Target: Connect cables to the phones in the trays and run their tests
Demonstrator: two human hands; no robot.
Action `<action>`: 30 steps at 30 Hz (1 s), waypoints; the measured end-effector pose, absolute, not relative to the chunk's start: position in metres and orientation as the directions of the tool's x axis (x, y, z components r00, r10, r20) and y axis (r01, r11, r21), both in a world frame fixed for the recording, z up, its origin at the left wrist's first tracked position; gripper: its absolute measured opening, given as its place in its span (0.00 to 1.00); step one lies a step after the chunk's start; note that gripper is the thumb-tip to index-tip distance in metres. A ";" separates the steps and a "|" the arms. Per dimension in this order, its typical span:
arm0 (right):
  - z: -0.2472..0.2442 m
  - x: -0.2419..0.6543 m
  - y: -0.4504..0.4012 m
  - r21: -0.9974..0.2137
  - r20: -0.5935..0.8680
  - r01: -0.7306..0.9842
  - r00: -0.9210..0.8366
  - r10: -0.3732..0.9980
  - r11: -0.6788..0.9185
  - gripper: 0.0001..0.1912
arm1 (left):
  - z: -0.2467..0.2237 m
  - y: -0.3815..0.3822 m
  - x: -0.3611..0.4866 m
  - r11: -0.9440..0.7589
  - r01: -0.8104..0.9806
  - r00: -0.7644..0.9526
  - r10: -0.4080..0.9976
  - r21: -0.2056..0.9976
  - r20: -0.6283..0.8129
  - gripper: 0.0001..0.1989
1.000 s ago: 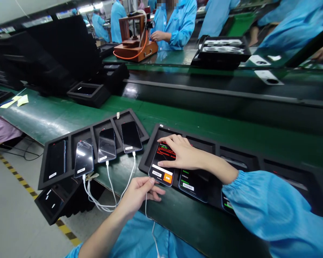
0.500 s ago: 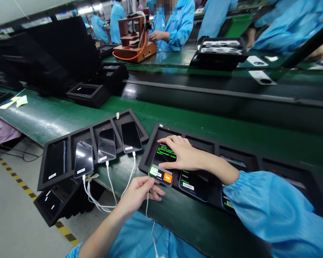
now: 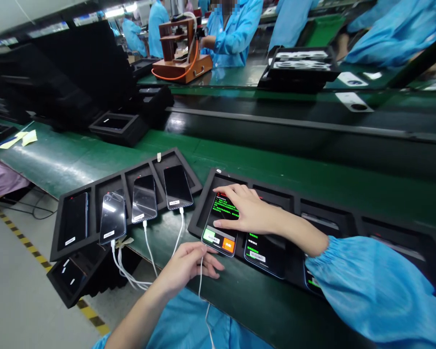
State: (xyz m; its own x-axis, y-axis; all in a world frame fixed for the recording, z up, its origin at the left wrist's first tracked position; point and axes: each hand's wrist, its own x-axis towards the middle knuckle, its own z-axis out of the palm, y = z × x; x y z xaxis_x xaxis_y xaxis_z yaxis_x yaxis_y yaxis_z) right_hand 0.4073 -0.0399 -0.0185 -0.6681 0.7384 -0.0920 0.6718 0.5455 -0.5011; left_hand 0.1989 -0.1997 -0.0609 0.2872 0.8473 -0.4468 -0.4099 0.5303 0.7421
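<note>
My right hand lies over a smartphone at the left end of a black compartmented tray, its thumb and fingers spanning the screen. Green text and a green and an orange button glow on that screen. Just below its bottom edge, my left hand pinches the end of a white cable. The plug is hidden by the fingers, so I cannot tell whether it sits in the port. Beside this phone, a second lit smartphone leans on the tray; another is partly behind my right sleeve.
To the left, a black tray bears several dark phones, three with white cables attached. Stacked trays sit lower down. Across the green bench stand a wooden fixture and a co-worker in blue.
Both hands stay nearly in place at the same phone. The view shifts slightly, and the co-worker's arm at the wooden fixture has moved.
</note>
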 end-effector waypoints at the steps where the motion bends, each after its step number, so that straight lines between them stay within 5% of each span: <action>1: -0.019 0.406 -0.040 -0.502 -0.095 0.674 -0.666 0.740 0.542 0.48 | -0.062 -0.200 0.199 0.529 -0.414 0.289 0.848 0.741 -0.445 0.31; 16: -0.012 0.402 -0.037 -0.621 -0.043 0.588 -0.685 0.727 0.518 0.42 | -0.067 -0.199 0.200 0.520 -0.449 0.299 0.854 0.727 -0.426 0.32; 30: -0.010 0.389 -0.046 -0.505 0.001 0.586 -0.733 0.680 0.634 0.44 | -0.069 -0.201 0.200 0.507 -0.455 0.297 0.862 0.732 -0.412 0.33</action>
State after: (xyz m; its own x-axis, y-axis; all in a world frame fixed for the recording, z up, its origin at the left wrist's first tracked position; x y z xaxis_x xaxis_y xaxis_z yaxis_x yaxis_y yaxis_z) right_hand 0.3890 -0.0461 -0.0100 -0.7335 0.6797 0.0011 0.5864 0.6336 -0.5047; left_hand 0.1996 -0.2009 -0.0689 0.2970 0.8615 -0.4117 -0.4555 0.5068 0.7319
